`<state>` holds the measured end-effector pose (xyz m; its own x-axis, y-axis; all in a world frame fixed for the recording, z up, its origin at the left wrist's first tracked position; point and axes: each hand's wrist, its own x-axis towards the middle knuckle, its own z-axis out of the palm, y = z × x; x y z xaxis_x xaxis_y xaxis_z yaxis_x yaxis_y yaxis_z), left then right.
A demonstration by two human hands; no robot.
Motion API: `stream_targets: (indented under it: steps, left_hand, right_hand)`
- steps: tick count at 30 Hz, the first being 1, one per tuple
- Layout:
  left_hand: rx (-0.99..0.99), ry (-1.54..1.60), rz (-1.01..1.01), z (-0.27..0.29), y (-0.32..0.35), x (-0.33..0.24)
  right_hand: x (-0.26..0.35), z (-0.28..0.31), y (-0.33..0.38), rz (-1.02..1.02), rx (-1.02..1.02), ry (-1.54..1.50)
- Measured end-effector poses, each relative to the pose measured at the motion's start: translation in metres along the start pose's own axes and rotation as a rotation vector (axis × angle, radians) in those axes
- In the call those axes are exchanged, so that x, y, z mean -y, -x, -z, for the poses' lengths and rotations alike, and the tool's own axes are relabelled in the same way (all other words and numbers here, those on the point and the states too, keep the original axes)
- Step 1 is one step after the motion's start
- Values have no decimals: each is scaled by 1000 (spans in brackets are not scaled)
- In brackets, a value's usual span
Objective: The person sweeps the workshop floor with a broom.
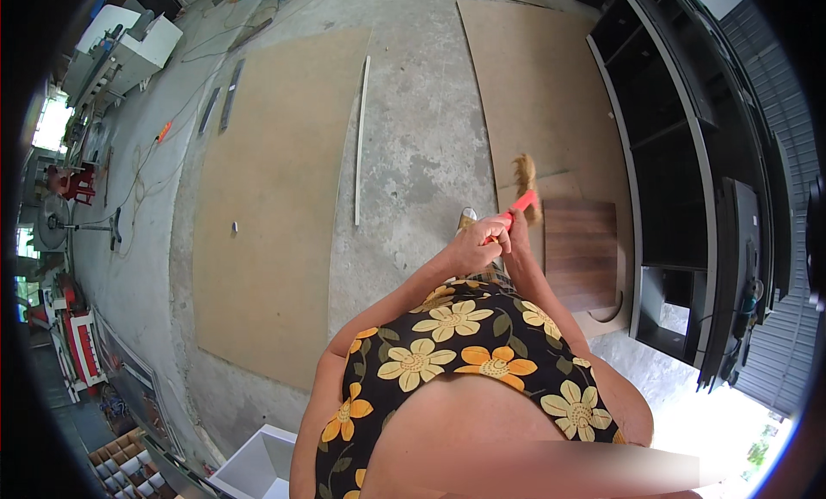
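Note:
Both my hands are closed on the red handle of a broom, which I hold out in front of me and slightly to the right. My left hand wraps round the upper end of the handle. Just beside it, my right hand grips the handle nearer the head. The tan, brush-like bristles point away from me over a large brown sheet on the floor. A dark wood-grain panel lies on that sheet, right of the bristles.
Another brown sheet covers the floor at left, with a thin white strip beside it. A black shelving unit stands along the right. Cables, a fan and a white machine are at far left.

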<state>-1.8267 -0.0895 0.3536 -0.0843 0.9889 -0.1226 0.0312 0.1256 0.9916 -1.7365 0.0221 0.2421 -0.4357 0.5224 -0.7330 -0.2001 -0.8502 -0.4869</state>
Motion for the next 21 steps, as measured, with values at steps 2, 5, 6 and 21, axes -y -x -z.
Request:
stream_targets:
  steps: [2, 5, 6, 21]
  left_hand:
    - [0, 123, -12, 29, -25, -1]
    - [-19, 276, -58, 74, -74, -5]
    - [-20, 317, -47, 90, -92, -5]
    - [37, 222, -71, 305, -280, -42]
  right_hand:
    - [16, -20, -42, 33, 21, -87]
    - [51, -65, -90, 71, 41, -237]
    - [65, -83, -105, 76, 35, -301]
    - [190, -274, -318, -165, 393, -420]
